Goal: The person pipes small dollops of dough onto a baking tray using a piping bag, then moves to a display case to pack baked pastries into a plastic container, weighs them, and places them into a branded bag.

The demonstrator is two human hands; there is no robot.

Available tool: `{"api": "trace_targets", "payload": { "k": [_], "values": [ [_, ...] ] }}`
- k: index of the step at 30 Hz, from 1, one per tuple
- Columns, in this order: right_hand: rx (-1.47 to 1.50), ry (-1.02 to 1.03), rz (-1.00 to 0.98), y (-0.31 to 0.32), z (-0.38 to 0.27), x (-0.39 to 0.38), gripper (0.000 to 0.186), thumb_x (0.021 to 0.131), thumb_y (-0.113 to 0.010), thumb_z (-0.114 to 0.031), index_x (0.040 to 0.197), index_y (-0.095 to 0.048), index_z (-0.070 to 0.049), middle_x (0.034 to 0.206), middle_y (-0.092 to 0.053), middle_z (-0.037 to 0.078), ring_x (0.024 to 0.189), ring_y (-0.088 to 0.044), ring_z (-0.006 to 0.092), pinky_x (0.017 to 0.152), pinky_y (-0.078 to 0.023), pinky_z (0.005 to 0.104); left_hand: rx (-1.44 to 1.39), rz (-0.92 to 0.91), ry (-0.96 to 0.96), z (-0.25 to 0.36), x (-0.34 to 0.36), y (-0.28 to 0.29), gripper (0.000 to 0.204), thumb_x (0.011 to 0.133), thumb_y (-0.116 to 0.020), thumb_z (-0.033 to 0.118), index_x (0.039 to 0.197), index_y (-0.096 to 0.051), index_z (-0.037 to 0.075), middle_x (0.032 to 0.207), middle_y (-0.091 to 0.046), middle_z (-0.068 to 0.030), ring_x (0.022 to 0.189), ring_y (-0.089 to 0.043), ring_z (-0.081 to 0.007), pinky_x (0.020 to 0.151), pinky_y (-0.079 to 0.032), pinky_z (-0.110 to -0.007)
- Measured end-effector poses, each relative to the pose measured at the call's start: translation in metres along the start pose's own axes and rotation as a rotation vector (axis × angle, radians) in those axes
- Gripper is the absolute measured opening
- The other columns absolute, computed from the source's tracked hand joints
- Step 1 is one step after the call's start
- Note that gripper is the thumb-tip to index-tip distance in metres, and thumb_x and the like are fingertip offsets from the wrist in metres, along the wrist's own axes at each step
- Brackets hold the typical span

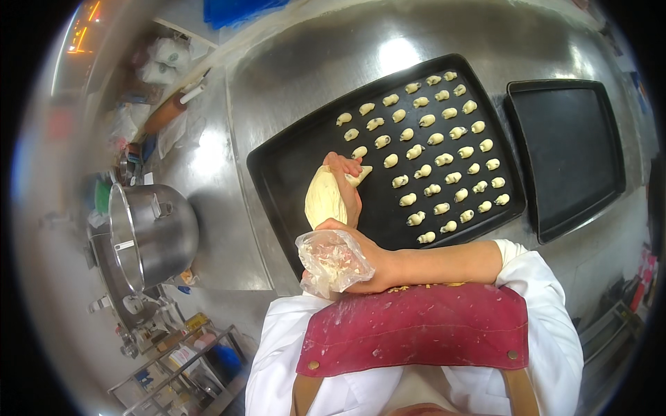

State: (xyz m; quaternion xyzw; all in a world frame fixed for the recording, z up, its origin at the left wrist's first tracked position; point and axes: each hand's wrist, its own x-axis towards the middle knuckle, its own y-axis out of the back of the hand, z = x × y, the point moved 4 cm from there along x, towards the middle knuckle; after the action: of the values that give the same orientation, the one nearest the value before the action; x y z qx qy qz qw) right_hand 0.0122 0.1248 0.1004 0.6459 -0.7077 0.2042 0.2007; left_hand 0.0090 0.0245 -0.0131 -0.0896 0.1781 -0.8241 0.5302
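Closest in, your red apron point(416, 333) is showing, and your right hand point(364, 260) is clamping the twisted top of the piping bag point(326, 201). Your left hand point(347, 182) is wrapping its nozzle end, squeezing dough onto the black tray point(291, 166) beside the piped pieces point(433, 156).

Black baking trays: two, a filled tray point(291, 166) and an empty tray point(565, 152) right of it | dough pieces point(435, 139): about 44 lay on the filled tray | piping bag point(322, 197): one, above it | steel mixing bowl point(163, 236): one, to its left
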Motion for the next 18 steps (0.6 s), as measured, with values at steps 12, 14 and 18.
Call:
{"api": "trace_targets", "payload": {
  "k": [12,14,18],
  "values": [
    [-0.031,-0.049,-0.012,0.000,0.003,-0.003,0.028,0.067,-0.068,-0.013,0.092,-0.057,-0.009,0.097,-0.054,0.009,0.091,-0.046,0.0289,0.081,-0.039,0.0372,0.044,0.026,0.009,0.000,-0.001,0.006,0.040,0.097,-0.042,0.034,0.065,-0.041,0.011,0.052,-0.036,0.0000,0.053,-0.038,-0.0102,0.075,-0.043,-0.032],
    [-0.085,-0.054,-0.037,0.000,0.005,-0.004,0.027,0.068,-0.067,-0.014,0.092,-0.056,-0.009,0.096,-0.054,0.009,0.091,-0.046,0.0290,0.080,-0.039,0.0376,0.127,0.111,0.061,-0.001,-0.003,0.010,0.040,0.097,-0.042,0.034,0.065,-0.040,0.010,0.052,-0.035,-0.0002,0.053,-0.037,-0.0108,0.076,-0.043,-0.033],
    [-0.007,-0.073,-0.073,-0.001,-0.002,-0.008,0.027,0.069,-0.067,-0.015,0.093,-0.056,-0.008,0.096,-0.054,0.010,0.091,-0.046,0.0290,0.078,-0.040,0.0380,0.232,0.073,-0.053,0.016,-0.010,0.010,0.039,0.098,-0.042,0.032,0.065,-0.040,0.010,0.052,-0.035,-0.0006,0.053,-0.037,-0.0117,0.077,-0.043,-0.034]
  ]
}}
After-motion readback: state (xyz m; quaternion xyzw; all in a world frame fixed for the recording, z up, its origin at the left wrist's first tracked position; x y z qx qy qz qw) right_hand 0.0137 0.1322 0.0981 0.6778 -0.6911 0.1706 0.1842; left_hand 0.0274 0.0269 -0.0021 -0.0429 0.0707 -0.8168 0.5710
